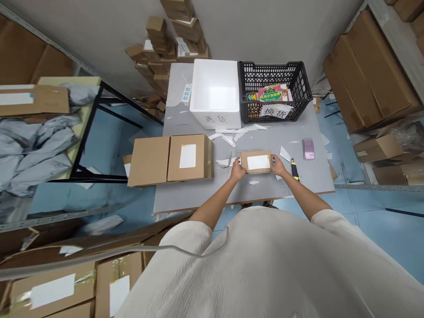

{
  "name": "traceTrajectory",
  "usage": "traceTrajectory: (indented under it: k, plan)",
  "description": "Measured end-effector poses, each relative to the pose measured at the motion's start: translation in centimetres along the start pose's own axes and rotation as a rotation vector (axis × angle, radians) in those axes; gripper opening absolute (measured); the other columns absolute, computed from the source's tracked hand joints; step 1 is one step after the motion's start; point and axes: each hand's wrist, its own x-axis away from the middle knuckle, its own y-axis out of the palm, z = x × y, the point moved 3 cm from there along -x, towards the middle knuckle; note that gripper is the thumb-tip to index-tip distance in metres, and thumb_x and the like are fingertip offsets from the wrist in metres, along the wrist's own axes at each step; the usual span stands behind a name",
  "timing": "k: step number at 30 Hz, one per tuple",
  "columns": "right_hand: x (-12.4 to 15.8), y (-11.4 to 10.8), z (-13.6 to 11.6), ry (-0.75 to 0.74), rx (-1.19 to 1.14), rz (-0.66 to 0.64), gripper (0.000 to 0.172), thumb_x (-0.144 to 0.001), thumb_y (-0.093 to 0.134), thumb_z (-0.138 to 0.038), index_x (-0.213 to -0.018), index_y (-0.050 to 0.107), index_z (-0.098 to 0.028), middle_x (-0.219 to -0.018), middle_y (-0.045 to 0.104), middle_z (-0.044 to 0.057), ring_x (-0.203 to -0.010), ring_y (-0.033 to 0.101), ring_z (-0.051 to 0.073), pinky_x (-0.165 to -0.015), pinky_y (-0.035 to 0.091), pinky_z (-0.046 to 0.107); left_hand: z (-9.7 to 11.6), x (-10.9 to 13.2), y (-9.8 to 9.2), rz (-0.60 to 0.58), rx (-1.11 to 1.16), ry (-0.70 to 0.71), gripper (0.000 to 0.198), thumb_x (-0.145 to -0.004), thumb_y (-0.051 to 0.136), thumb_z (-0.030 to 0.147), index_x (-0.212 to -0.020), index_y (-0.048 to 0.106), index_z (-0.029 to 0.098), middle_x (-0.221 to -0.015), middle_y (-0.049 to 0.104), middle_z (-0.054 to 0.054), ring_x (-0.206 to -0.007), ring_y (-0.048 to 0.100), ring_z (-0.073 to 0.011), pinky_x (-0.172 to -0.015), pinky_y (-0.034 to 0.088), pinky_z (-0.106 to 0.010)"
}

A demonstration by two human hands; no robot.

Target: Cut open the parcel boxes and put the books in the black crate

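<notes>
A small cardboard box (255,162) with a white label on top lies on the grey table (212,194). My left hand (237,169) grips its left end, and my right hand (277,166) grips its right end. Just past my right hand lies a black-and-yellow box cutter (294,170). Torn white paper scraps (228,138) are strewn beyond the box. To the left, two larger taped cardboard boxes (172,160) stand side by side, one bearing a white label.
At the table's far end stand a white foam box (215,95) and a black plastic crate (274,90) holding printed items. A small purple object (308,148) lies on the right. Stacked cardboard boxes (367,75) fill the shelves at right; grey bags (36,150) lie on a side table at left.
</notes>
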Motion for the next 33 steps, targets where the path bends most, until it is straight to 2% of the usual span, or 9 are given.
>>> traceTrajectory:
  k: [4, 8, 12, 15, 20, 23, 25, 29, 33]
  plan:
    - [-1.6, 0.2, -1.4, 0.078, -0.148, -0.013, 0.101, -0.074, 0.073, -0.023, -0.172, 0.048, -0.025, -0.166, 0.063, 0.019, -0.143, 0.068, 0.033, -0.117, 0.061, 0.050, 2.1, -2.5, 0.3, 0.039, 0.140, -0.071, 0.093, -0.080, 0.077, 0.012, -0.167, 0.048, 0.026, -0.161, 0.063, -0.019, -0.144, 0.067, -0.0318, -0.117, 0.057, -0.046]
    - [-2.2, 0.4, -2.7, 0.088, -0.213, -0.062, 0.095, -0.087, 0.065, -0.029, -0.178, 0.039, -0.026, -0.166, 0.065, 0.016, -0.143, 0.069, 0.029, -0.117, 0.061, 0.045, 3.5, -4.0, -0.2, 0.017, 0.185, -0.109, 0.089, -0.082, 0.078, 0.017, -0.166, 0.050, 0.025, -0.144, 0.076, -0.014, -0.131, 0.074, -0.0319, -0.109, 0.060, -0.044]
    - [-2.2, 0.1, -3.3, 0.071, -0.279, 0.010, 0.089, -0.095, 0.063, -0.039, -0.179, 0.037, -0.025, -0.165, 0.064, 0.016, -0.140, 0.070, 0.028, -0.118, 0.060, 0.043, 4.1, -4.1, -1.4, 0.038, 0.185, -0.062, 0.066, -0.094, 0.075, 0.025, -0.157, 0.057, 0.022, -0.142, 0.075, -0.014, -0.122, 0.076, -0.0268, -0.104, 0.060, -0.039]
    - [-2.3, -0.5, -3.7, 0.015, -0.271, 0.094, 0.084, -0.099, 0.062, -0.052, -0.176, 0.042, -0.025, -0.149, 0.072, 0.013, -0.135, 0.071, 0.029, -0.117, 0.059, 0.044, 4.4, -3.9, -1.6, 0.086, 0.190, 0.016, 0.050, -0.102, 0.073, 0.034, -0.148, 0.062, 0.020, -0.132, 0.076, -0.013, -0.111, 0.076, -0.0232, -0.100, 0.062, -0.038]
    - [-1.8, -1.2, -2.4, 0.028, -0.241, 0.213, 0.077, -0.094, 0.068, -0.060, -0.159, 0.060, -0.019, -0.116, 0.078, 0.010, -0.116, 0.074, 0.030, -0.109, 0.061, 0.044, 3.8, -3.2, -0.5, 0.102, 0.151, 0.047, 0.035, -0.098, 0.079, 0.026, -0.131, 0.069, 0.021, -0.110, 0.074, -0.006, -0.102, 0.075, -0.0206, -0.100, 0.063, -0.039]
    - [-1.0, -1.2, -0.7, 0.083, -0.217, 0.224, 0.070, -0.089, 0.073, -0.059, -0.144, 0.070, -0.016, -0.101, 0.078, 0.008, -0.104, 0.075, 0.031, -0.104, 0.063, 0.048, 2.7, -2.4, 0.2, 0.107, 0.115, 0.031, 0.033, -0.090, 0.083, 0.018, -0.120, 0.070, 0.021, -0.117, 0.074, -0.007, -0.098, 0.076, -0.0190, -0.101, 0.062, -0.039]
    - [-0.6, -1.2, 0.3, 0.120, -0.195, 0.212, 0.063, -0.086, 0.074, -0.058, -0.133, 0.076, -0.016, -0.095, 0.078, 0.007, -0.099, 0.076, 0.031, -0.103, 0.064, 0.050, 2.0, -1.8, 0.4, 0.106, 0.097, 0.027, 0.036, -0.088, 0.082, 0.015, -0.120, 0.069, 0.022, -0.126, 0.073, -0.008, -0.098, 0.076, -0.0181, -0.101, 0.062, -0.038]
    - [-0.3, -1.3, 0.8, 0.074, -0.191, 0.202, 0.046, -0.084, 0.075, -0.053, -0.116, 0.081, -0.020, -0.106, 0.084, 0.010, -0.111, 0.077, 0.032, -0.111, 0.062, 0.051, 1.6, -1.2, 0.4, 0.084, 0.054, 0.061, 0.038, -0.091, 0.079, 0.015, -0.126, 0.066, 0.024, -0.135, 0.072, -0.009, -0.102, 0.076, -0.0179, -0.098, 0.060, -0.034]
    - [-0.7, -1.3, 0.4, 0.051, -0.198, 0.202, 0.040, -0.084, 0.076, -0.051, -0.111, 0.083, -0.021, -0.118, 0.087, 0.012, -0.117, 0.078, 0.032, -0.115, 0.060, 0.053, 2.3, -0.9, 0.2, 0.062, -0.019, 0.105, 0.033, -0.097, 0.073, 0.017, -0.128, 0.064, 0.024, -0.137, 0.072, -0.011, -0.104, 0.075, -0.0215, -0.103, 0.060, -0.040]
